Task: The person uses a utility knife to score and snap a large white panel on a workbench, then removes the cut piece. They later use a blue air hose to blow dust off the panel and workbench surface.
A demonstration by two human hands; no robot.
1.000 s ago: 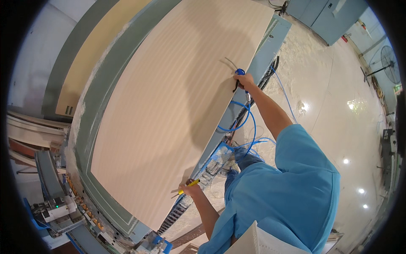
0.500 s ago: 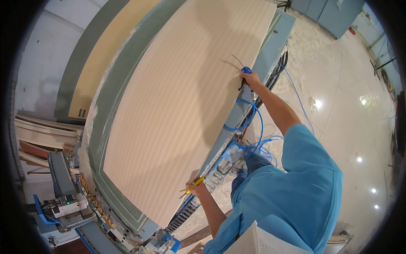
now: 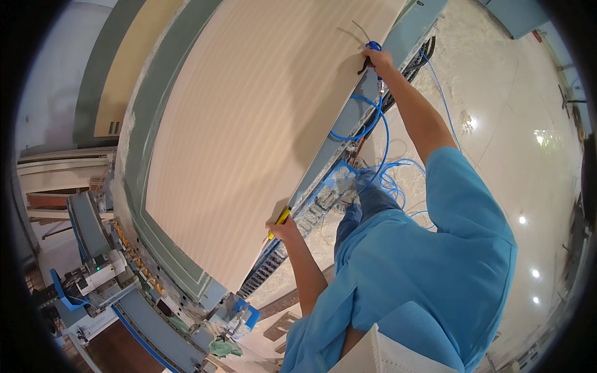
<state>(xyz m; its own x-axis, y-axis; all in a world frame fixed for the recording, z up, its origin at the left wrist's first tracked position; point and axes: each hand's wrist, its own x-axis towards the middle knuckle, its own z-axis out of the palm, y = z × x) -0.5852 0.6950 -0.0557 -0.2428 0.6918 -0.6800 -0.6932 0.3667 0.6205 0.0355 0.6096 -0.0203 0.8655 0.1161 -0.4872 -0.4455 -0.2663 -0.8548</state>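
My right hand (image 3: 380,60) is closed around a blue air blow gun (image 3: 373,46) over the right edge of a large, pale, faintly striped board (image 3: 242,118). The gun's thin bent nozzle points over the board, and a blue hose (image 3: 387,133) hangs from its grip. Nearer to me, my left hand (image 3: 284,230) grips a yellow utility knife (image 3: 283,216) at the same edge. The knife stands tilted, its black end up; its lower tip is partly hidden by the fingers. The board lies flat on a green-grey machine bed (image 3: 138,149).
Blue hose loops (image 3: 388,180) hang beside the bed near my legs. A machine carriage (image 3: 102,273) with a green light stands at the lower left. Wood strips (image 3: 62,171) are stacked at the left. Pale dust lies on the floor (image 3: 460,93) to the right.
The view has shifted, so the board and both hands appear higher. My right hand with the blow gun has moved slightly farther along the edge. The knife is held more upright.
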